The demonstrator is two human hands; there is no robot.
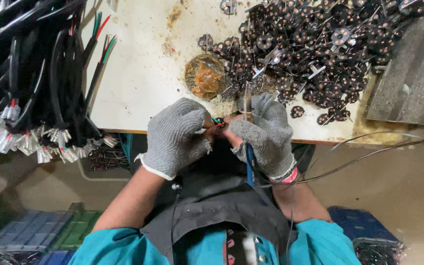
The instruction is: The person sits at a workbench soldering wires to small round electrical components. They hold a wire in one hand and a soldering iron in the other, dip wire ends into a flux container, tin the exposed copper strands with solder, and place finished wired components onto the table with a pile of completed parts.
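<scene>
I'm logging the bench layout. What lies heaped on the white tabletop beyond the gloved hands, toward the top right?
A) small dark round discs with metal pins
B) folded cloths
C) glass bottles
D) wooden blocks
A: a dense pile of small dark round discs with thin metal pins covers the white tabletop there.

The small part pinched between the left hand (176,135) and right hand (266,133) is mostly hidden by gloved fingers. The cable bundle (30,73) runs off the frame's left edge.
</scene>
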